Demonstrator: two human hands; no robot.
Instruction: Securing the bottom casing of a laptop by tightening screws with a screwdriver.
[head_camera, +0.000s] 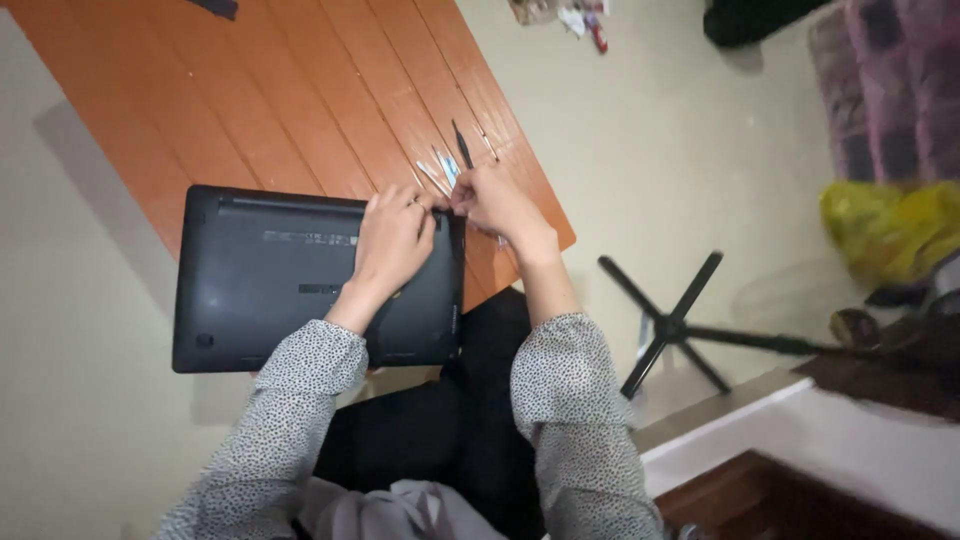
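Observation:
A black laptop (270, 280) lies upside down on an orange wooden table (300, 100), its underside up. My left hand (393, 240) rests flat on the laptop's base near its far right corner, a ring on one finger. My right hand (495, 205) sits at that same corner, fingers pinched together right at the edge; whether it holds a small tool is unclear. Just beyond the hands lie a thin dark tool (462, 145) and some small pale blue and white pieces (440, 172) on the table.
The laptop overhangs the table's near edge above my lap. A black tripod stand (670, 325) lies on the pale floor to the right. Yellow cloth (890, 225), a purple cushion (890, 80) and a white ledge (800, 440) are further right. Litter (570, 15) lies at the top.

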